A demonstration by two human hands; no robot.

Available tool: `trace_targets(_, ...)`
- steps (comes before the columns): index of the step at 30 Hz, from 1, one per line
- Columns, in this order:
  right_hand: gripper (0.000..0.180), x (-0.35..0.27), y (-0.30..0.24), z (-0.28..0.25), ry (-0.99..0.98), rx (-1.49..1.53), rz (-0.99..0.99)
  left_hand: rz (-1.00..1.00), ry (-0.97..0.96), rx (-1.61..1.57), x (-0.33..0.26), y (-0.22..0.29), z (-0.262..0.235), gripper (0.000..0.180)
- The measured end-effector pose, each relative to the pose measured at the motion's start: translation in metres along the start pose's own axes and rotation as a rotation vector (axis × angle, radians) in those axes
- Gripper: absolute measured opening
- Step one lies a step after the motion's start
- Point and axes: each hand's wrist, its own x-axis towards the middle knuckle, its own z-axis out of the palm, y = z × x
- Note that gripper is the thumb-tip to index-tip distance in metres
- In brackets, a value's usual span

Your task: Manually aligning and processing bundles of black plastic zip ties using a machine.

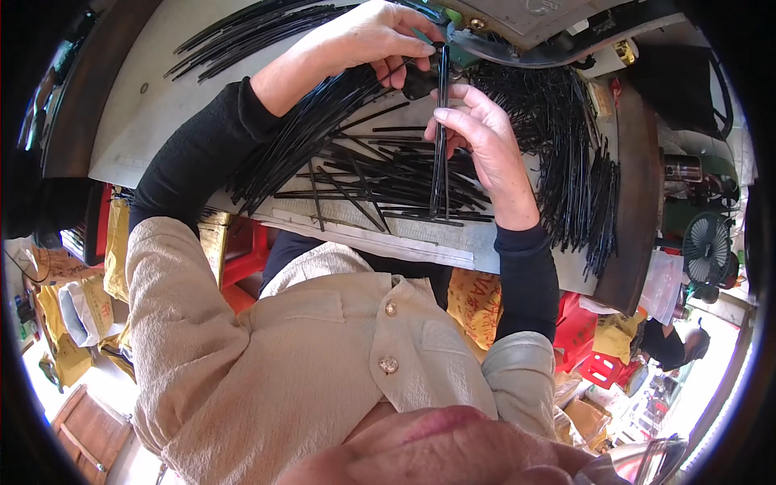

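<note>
Hands working close together at far edge of worktop [137, 121]. Right hand [485, 141] pinching thin bundle of black strips [440, 137] between thumb and fingers, bundle standing upright, running down past palm toward loose black strips [380, 182] scattered just beneath. Left hand [380, 36] curling fingertips onto bundle's top end, touching it just above right hand. Long black strips [242, 32] lying well apart, far left.
</note>
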Motion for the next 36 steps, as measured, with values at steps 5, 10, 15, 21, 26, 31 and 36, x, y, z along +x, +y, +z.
trace_targets(5, 0.030, 0.001, 0.002, 0.000, -0.016, 0.033, 0.001, -0.132, 0.001, 0.004, -0.001, 0.002, -0.004, 0.034)
trace_targets(10, 0.025, 0.001, 0.003, 0.002, -0.001, 0.096, 0.005, -0.153, 0.023, 0.041, -0.002, 0.001, -0.004, 0.032)
trace_targets(15, 0.023, 0.004, 0.004, 0.005, 0.056, 0.132, -0.007, -0.131, -0.015, 0.007, -0.003, 0.004, -0.006, 0.036)
trace_targets(21, 0.023, 0.006, 0.000, 0.004, 0.089, 0.150, -0.004, -0.101, -0.049, -0.056, -0.009, 0.012, -0.003, 0.035)
trace_targets(26, 0.026, 0.008, 0.000, 0.007, 0.087, 0.130, -0.004, -0.166, -0.064, -0.178, -0.011, 0.013, 0.001, 0.032)
trace_targets(31, 0.028, 0.010, 0.005, 0.006, 0.084, 0.147, -0.054, -0.178, -0.119, -0.248, -0.011, 0.014, 0.005, 0.032)
trace_targets(36, 0.028, 0.013, 0.002, 0.006, 0.087, 0.133, -0.069, -0.151, -0.111, -0.261, -0.010, 0.013, 0.004, 0.032)
